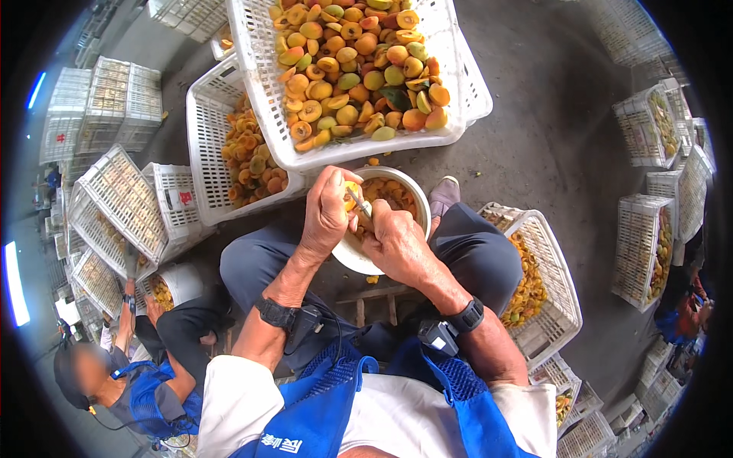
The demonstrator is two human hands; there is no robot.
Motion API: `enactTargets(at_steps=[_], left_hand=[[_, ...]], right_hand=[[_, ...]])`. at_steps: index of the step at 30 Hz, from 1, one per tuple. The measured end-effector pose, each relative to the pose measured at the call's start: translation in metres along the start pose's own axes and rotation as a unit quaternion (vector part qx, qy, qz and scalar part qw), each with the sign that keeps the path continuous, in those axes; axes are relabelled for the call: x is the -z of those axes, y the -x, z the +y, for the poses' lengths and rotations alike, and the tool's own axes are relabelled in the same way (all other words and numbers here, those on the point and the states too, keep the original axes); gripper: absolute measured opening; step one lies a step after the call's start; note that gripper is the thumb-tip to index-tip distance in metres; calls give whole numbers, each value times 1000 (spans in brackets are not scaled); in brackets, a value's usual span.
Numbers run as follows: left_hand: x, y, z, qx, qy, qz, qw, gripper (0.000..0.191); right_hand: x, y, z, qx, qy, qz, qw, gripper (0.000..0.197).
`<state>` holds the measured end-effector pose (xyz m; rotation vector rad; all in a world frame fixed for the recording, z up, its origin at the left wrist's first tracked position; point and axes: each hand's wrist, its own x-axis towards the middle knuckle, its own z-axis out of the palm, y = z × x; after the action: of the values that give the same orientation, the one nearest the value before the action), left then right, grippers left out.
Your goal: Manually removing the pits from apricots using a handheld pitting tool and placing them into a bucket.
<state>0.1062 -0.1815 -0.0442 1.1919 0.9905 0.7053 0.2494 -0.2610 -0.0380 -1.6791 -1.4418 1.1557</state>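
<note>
My left hand grips an apricot half, its cut face turned toward my right hand. In my right hand is a small pitting tool with a metal tip, which touches the fruit's cut face. Both hands are over a white bucket between my knees. Inside it lie orange-brown pieces, partly hidden by my hands. Just beyond the bucket stands a white plastic crate full of halved apricots.
Another crate of apricots stands at the front left, and one of orange fruit pieces beside my right knee. A co-worker sits at my left near a white bucket. Stacked crates line both sides.
</note>
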Motion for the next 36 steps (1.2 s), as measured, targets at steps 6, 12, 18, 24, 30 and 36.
enactTargets(at_steps=[6,12,18,24,30,36], left_hand=[[12,-3,0,56,-19,-46,997,51],[7,-3,-9,66,26,-11,997,51],[4,-3,-1,-17,-35,-3,999,49],[9,-5,3,-56,-43,-34,997,47],[20,-6,-2,13,27,-38,999,50],[29,-10,0,77,-12,-88,993,50]], right_hand=[[2,3,-3,32,137,-23,990,22],[-6,3,-2,58,213,33,975,20],[1,2,4,60,63,-3,996,19],[31,-1,-21,-158,-271,-190,930,21],[10,-6,3,6,-163,-75,984,26],[10,-7,3,-1,-86,-85,993,27]])
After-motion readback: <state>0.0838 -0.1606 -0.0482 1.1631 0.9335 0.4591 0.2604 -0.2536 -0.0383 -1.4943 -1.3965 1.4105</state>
